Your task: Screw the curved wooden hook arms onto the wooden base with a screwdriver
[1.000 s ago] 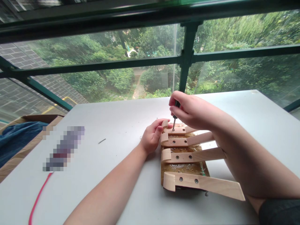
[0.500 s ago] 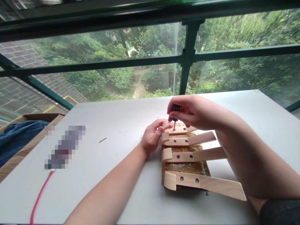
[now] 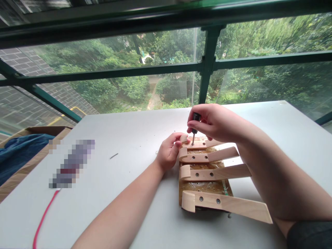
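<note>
My right hand (image 3: 214, 121) is closed around the black handle of a screwdriver (image 3: 196, 118). The screwdriver stands nearly upright, its tip on a screw in the farthest curved wooden hook (image 3: 199, 144). At that hook's curled end, my left hand (image 3: 168, 152) grips with thumb and fingers; whether it also presses the board is hidden. Under the hooks lies a brown board (image 3: 211, 186) with small holes and clear film or tape on it. Several pale wooden hooks cross it in a row, the nearest hook (image 3: 233, 202) showing two screws. My right forearm covers some of their far ends.
On the white table (image 3: 145, 207) lies a small thin metal piece (image 3: 113, 156). A blurred-out object (image 3: 74, 164) with a red cable (image 3: 44, 218) is at the left. A cardboard box (image 3: 28, 166) holding blue cloth (image 3: 23, 148) stands beside the table. Windows rise behind.
My right hand has shifted slightly right and turned a little around the screwdriver, so more of its black handle shows. My left hand stays at the hook's curled end.
</note>
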Tool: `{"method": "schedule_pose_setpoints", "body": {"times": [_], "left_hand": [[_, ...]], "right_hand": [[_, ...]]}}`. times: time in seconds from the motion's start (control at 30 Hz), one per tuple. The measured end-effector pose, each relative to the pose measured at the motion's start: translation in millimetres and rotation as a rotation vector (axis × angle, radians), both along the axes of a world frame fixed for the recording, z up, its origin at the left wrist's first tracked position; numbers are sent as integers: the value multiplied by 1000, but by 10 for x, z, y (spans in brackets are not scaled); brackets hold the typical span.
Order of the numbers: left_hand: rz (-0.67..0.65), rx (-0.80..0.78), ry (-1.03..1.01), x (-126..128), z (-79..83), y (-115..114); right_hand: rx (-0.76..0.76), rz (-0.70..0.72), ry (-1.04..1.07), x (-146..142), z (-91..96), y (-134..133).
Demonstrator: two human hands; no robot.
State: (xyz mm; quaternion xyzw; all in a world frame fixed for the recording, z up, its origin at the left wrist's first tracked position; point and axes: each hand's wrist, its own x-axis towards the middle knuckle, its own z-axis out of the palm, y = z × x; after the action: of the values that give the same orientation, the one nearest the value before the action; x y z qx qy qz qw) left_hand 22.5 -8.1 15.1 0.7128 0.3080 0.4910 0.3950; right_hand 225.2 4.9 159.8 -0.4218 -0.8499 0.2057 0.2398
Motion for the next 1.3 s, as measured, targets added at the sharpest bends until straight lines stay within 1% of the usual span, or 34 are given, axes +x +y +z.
{"method": "schedule_pose_setpoints", "body": {"times": [0.23, 0.47, 0.57, 0.63, 0.7, 0.8, 0.87, 0.93, 1.0, 1.17, 1.3], "left_hand": [[7, -2, 14, -10, -6, 2], [1, -4, -7, -11, -13, 13], [-29, -26, -26, -3, -4, 14], [-33, -35, -31, 0, 4, 15], [-27, -34, -26, -1, 10, 16], [-22, -25, -5, -4, 17, 18], [-26, -31, 1, -5, 21, 17], [-28, -32, 0, -2, 25, 14], [-26, -26, -5, 3, 30, 10], [-21, -32, 1, 9, 30, 4], [-17, -56, -1, 5, 21, 7]], "right_hand": [[-8, 28, 8, -19, -16, -12], [-182, 75, 128, -7, -68, 31], [-209, 67, 166, -1, -103, 69], [-183, 49, 181, 1, -123, 82], [-121, 38, 176, 2, -131, 83], [-30, 57, 135, 7, -111, 61], [3, 75, 94, 17, -82, 41], [-3, 104, 66, 33, -52, 26], [-40, 123, 57, 53, -32, 20], [-93, 94, 43, 95, -20, 20], [-89, 65, 32, 111, 4, 18]]}}
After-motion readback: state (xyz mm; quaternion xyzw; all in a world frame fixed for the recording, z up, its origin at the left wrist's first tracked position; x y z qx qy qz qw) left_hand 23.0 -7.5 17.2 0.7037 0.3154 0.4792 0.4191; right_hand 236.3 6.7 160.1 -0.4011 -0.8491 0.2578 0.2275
